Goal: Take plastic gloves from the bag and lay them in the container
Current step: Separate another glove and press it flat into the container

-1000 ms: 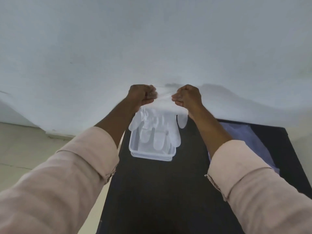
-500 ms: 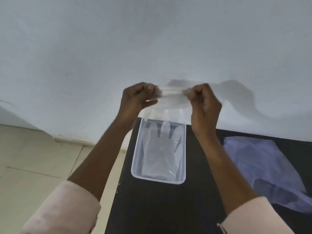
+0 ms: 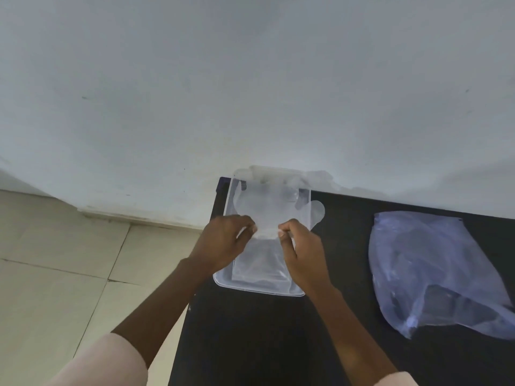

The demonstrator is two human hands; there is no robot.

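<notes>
A clear plastic glove (image 3: 271, 207) is spread flat over the clear rectangular container (image 3: 223, 282), its fingers toward the wall and its thumb (image 3: 315, 211) hanging over the right rim. My left hand (image 3: 223, 242) pinches the left corner of the glove's cuff. My right hand (image 3: 299, 250) pinches the right corner. Both hands hover over the middle of the container. More clear plastic lies in the container beneath. A bluish translucent bag (image 3: 434, 268) lies on the black table (image 3: 264, 338) to the right, apart from both hands.
The container sits at the table's far left corner, against a pale wall (image 3: 250, 79). Beige floor tiles (image 3: 69, 260) lie beyond the table's left edge. Dark tabletop stretches between the container and the bag and toward me.
Both hands have come down from in front of the wall to just over the container. The glove, held up by its cuff before, now lies spread over the container.
</notes>
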